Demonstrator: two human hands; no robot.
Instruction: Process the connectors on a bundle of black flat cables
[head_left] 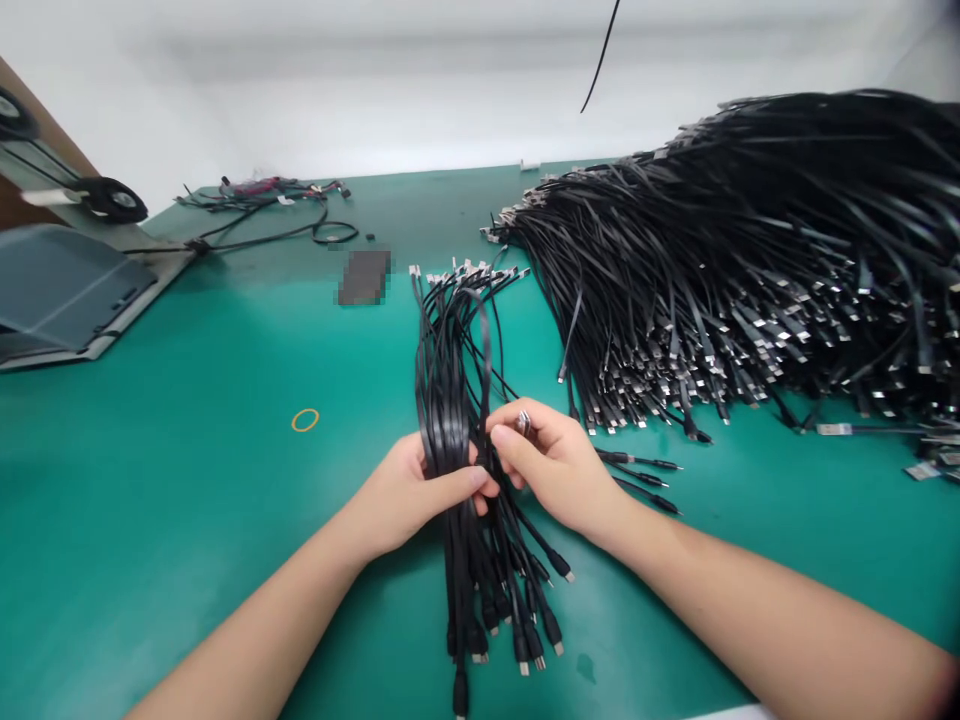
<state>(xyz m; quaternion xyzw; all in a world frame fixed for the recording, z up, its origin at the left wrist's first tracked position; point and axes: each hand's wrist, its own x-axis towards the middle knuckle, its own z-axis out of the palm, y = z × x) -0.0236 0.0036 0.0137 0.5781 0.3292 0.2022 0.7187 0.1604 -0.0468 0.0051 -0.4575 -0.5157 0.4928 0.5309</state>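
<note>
A bundle of flat black cables (450, 390) runs lengthwise in front of me, with metal-tipped plugs at its near end and small light connectors at its far end. My left hand (420, 495) is wrapped round the middle of this bundle, thumb across the top. At the bundle's right side, my right hand (551, 460) is closed, thumb and forefinger pinching a single black cable that loops up out of the bunch. A ring sits on one right finger. Several loose cable ends (645, 475) stick out beyond the right hand.
A large heap of black cables (712, 250) fills the right side of the green table (187, 480). To the left lie a yellow rubber band (305, 420), a blurred dark rectangle (364, 277), tangled wires (262, 195) and a grey machine (67, 285).
</note>
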